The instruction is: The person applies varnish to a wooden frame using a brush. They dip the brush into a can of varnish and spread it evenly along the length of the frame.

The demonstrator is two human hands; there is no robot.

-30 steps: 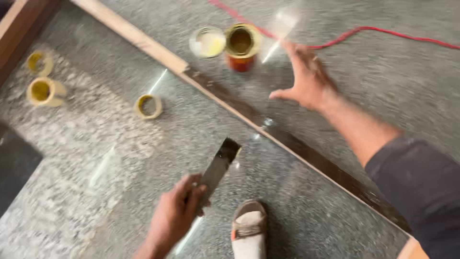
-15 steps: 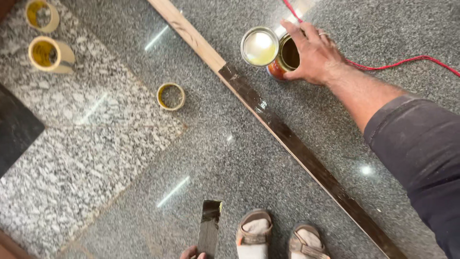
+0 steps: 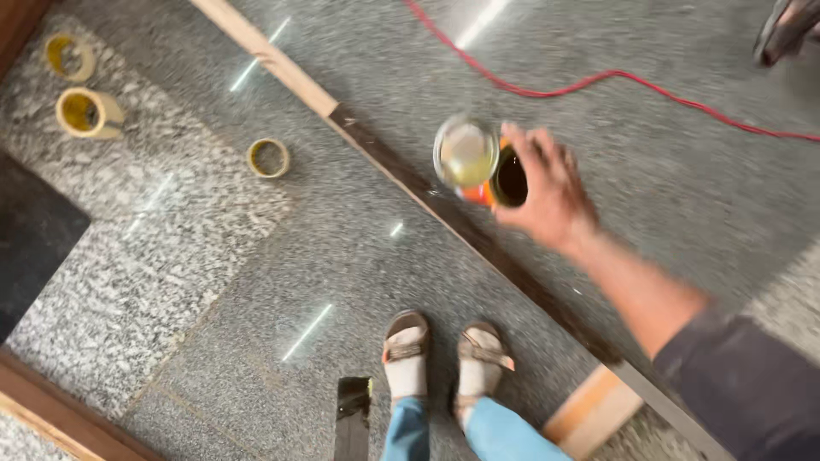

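Gripping an open tin [image 3: 504, 177] by its rim with the right hand [image 3: 551, 195], lid [image 3: 465, 154] alongside, above a polished granite floor [image 3: 359, 282]; wooden strip [image 3: 410, 179] running diagonally beneath, red cable [image 3: 615, 78] beyond, tape rolls [image 3: 268, 158] left; left hand out of view, dark blade [image 3: 352, 410] at bottom edge

Dark grey sleeve [image 3: 743, 384], blue jeans [image 3: 504, 435], brown strap sandals [image 3: 444, 354], maybe w/ pale socks.

your right hand [image 3: 547, 192] grips an orange tin [image 3: 500, 181] with dark liquid and a pale yellowish lid [image 3: 465, 154]. a red cable [image 3: 649, 85] crosses speckled grey granite floor [image 3: 256, 282]. yellow tape rolls [image 3: 85, 111] sit by a dark-stained wooden strip [image 3: 427, 192].
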